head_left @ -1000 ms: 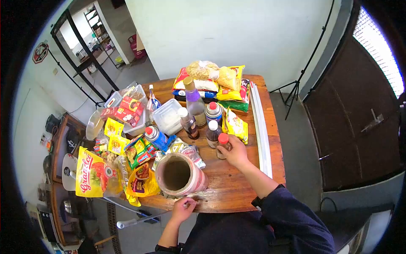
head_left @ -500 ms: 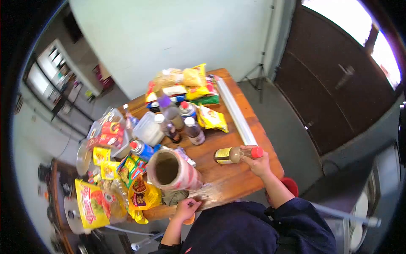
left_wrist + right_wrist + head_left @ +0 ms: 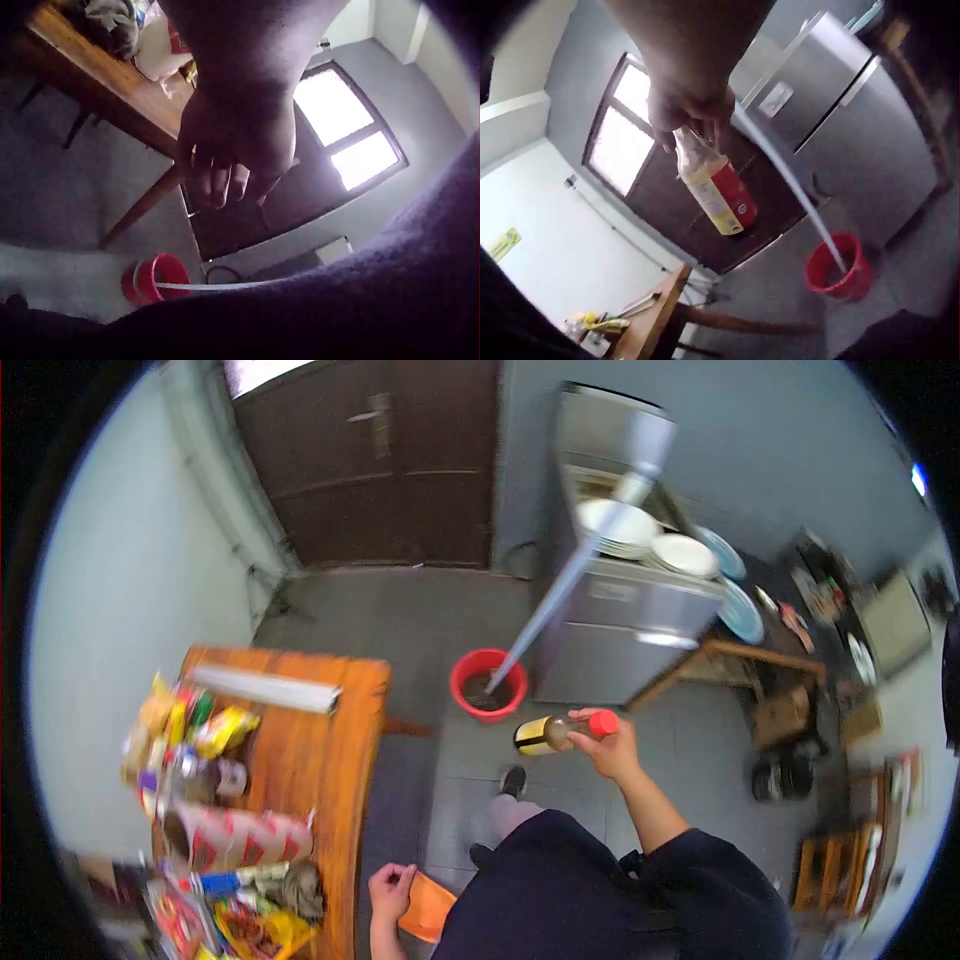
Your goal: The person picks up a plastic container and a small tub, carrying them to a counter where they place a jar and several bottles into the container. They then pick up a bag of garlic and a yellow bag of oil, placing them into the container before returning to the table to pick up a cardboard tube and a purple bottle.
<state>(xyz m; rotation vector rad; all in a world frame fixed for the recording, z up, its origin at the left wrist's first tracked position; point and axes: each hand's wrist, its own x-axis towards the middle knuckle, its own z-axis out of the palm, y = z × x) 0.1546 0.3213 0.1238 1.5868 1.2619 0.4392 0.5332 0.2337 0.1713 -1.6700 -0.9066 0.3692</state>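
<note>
Since the earlier head frame, the bottle (image 3: 557,735) has gone from over the wooden table (image 3: 340,750) to well beyond it, out above the floor to the table's right in the head view, as the whole view has swung round. The right hand (image 3: 612,748) holds it by the neck, fingers and thumb curled round just below the red cap (image 3: 603,722); the right wrist view shows it hanging at a tilt, base lowest. The left hand (image 3: 390,890) is just off the table's edge, near an orange thing (image 3: 430,910), its fingers loosely bent and nothing seen in them.

The bottle looks stiff and smooth, clear at the shoulder, with a yellow-and-red label (image 3: 716,204) round the body. Whether it is glass or plastic, and how full, I cannot tell; if glass, it would be breakable and fairly weighty for its size. The narrow neck suits a short carry, but its slick surface could turn or slide if wet. A firmer hold would be round the labelled body, where paper may give some grip; the cap alone seems a poor place.
</note>
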